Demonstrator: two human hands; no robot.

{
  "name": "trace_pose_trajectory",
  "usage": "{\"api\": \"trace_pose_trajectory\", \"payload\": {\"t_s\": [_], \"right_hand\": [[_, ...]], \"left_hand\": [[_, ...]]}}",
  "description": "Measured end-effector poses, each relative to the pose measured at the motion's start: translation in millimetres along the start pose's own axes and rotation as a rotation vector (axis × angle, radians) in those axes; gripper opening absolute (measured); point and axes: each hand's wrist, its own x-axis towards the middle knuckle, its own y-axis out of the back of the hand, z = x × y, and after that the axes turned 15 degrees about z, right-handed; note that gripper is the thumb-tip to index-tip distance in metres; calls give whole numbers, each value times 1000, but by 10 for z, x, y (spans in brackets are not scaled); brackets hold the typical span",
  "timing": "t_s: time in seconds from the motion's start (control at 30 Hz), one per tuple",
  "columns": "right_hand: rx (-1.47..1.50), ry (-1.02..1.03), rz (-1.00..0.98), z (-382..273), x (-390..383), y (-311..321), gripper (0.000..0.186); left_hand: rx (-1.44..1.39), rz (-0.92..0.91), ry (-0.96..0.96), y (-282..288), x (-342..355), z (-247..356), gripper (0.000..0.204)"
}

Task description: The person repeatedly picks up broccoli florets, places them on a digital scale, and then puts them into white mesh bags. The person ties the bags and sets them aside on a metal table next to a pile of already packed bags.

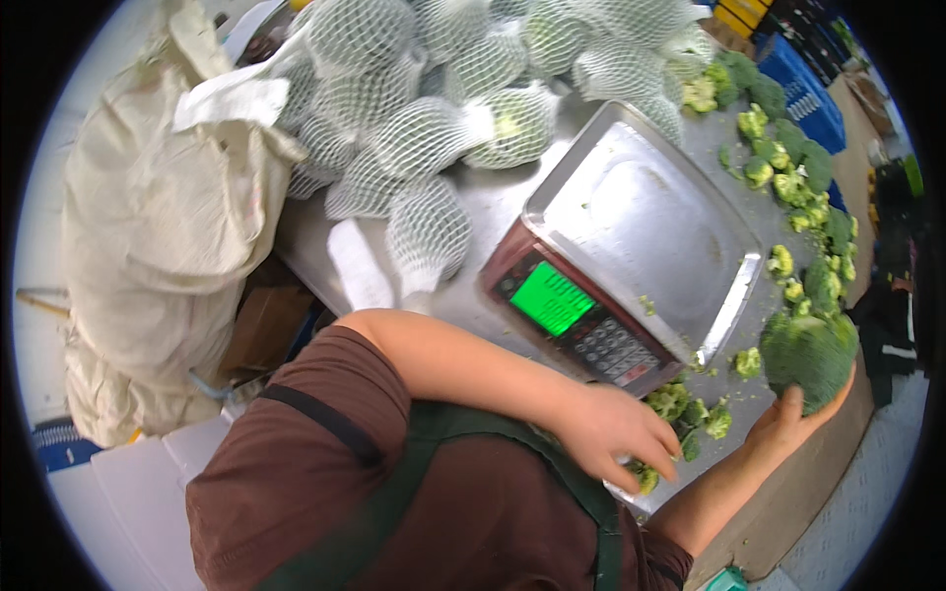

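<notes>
On the right, my right hand is closed around the underside of a large green broccoli head, holding it at the table's edge. My left hand reaches across in front of my body, its fingers apart and slightly curled. Just under its fingertips lies a small broccoli floret, partly hidden by the hand. More loose florets sit beside it, at the near corner of a scale. The scale's metal tray holds only small crumbs, and its green display is lit.
Several net-wrapped broccoli heads are piled at the table's far left. Broccoli pieces line the right edge. A cream sack stands at the left; a blue crate is beyond the table at the far right.
</notes>
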Motion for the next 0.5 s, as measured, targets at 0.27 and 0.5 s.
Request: {"api": "trace_pose_trajectory", "payload": {"t_s": [0.27, 0.5], "right_hand": [[-737, 421, -583, -272, -509, -979, 83], [-622, 181, -389, -289, -386, -840, 71]], "left_hand": [[1003, 1155, 941, 1413, -1950, 364, 25], [1392, 863, 1459, 1815, -3029, 121, 52]]}}
